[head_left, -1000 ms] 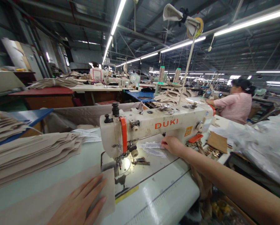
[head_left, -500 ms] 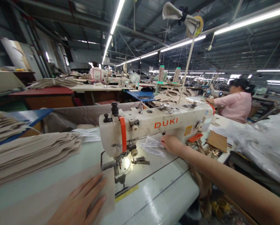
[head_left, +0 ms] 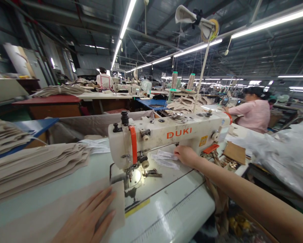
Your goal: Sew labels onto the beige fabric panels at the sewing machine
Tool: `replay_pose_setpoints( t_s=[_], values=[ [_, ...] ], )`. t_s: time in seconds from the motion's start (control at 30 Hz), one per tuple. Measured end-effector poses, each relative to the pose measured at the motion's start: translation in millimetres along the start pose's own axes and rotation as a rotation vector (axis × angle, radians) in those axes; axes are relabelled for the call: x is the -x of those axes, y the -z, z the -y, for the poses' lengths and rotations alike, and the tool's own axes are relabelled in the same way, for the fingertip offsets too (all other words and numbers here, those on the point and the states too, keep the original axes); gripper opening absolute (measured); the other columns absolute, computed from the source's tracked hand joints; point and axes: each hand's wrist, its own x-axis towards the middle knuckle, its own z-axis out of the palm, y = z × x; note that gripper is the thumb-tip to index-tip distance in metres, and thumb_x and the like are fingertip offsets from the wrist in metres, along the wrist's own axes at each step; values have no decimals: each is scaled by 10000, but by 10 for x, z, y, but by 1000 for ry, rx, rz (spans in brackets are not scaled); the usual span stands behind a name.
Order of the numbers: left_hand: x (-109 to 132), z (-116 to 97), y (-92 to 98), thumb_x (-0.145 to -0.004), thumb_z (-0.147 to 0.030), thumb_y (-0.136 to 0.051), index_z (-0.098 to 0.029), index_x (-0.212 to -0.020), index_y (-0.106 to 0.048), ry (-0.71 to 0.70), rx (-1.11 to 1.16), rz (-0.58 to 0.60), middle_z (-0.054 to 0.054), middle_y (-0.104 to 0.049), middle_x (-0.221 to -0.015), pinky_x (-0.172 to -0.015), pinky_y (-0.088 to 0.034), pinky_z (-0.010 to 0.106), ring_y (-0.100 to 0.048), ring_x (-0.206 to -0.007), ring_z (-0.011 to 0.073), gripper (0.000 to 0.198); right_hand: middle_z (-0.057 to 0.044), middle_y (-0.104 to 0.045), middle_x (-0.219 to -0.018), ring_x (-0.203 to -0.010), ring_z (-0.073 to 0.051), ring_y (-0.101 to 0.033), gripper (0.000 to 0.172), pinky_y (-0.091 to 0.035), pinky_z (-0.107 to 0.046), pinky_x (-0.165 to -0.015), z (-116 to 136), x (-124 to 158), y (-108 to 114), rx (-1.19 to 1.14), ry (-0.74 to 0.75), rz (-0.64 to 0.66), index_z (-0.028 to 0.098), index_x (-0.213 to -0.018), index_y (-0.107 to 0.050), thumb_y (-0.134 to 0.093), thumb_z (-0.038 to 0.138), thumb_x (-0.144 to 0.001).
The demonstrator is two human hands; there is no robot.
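Observation:
My left hand (head_left: 89,214) lies flat on a beige fabric piece (head_left: 119,202), its fingers stretched out toward the sewing machine (head_left: 161,135). The fabric's edge is just left of the needle plate (head_left: 134,178). Beneath the machine's arm, my right hand (head_left: 186,156) is closed at the right end of several white labels (head_left: 166,160) with print on them. Its fingertips are partly hidden and seem to pinch a label. A small metal clipper-like tool (head_left: 152,173) lies on the machine bed between the labels and the needle.
Stacked beige fabric pieces (head_left: 40,168) lie on the left, with white strips (head_left: 97,145) behind them. To the right are a brown flat piece (head_left: 234,152), small metal parts (head_left: 229,163) and clear plastic bags (head_left: 290,158). A co-worker in pink (head_left: 255,113) sits beyond.
Both my hands, the fabric and the labels stay in place. The co-worker in pink has shifted slightly.

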Motion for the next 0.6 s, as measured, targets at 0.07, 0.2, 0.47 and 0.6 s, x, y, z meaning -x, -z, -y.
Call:
replay_pose_setpoints(
  t_s=[0.07,0.2,0.47,0.6],
  values=[
    [3,1,-1,-924,-557,-421,-284,-1200,-695,5,6,-5,40,-668,-1276,-963,-539,385,-642,-1149,262,475,-80,-623,-1178,-993,-204,-632,261,-542,-406,-854,-4,-12,-20,-14,0,-3,172,-1169,-611,-580,337,-968],
    [4,3,-3,-935,-518,-421,-264,-1199,-695,-47,-38,-44,53,-672,-1268,-934,-555,390,-657,-1122,262,457,-77,-632,-1152,-971,-199,-638,257,-546,-401,-841,-17,-33,-64,-52,-12,-44,164,-1154,-614,-581,339,-968],
    [-53,-31,122,-956,-416,-438,-251,-1187,-669,-174,-57,-266,34,-710,-1192,-851,-566,327,-694,-1006,221,367,-70,-684,-890,-842,-176,-629,165,-466,-280,-759,-20,20,29,-198,28,-199,135,-850,-664,-527,141,-943],
    [-44,-182,399,-983,-331,-417,-166,-1246,-601,-272,-133,-386,87,-680,-1226,-968,-490,305,-647,-1093,203,361,-58,-678,-817,-742,-163,-606,148,-421,-236,-665,72,304,131,-303,146,-188,145,-816,-661,-539,111,-893]
  ],
)
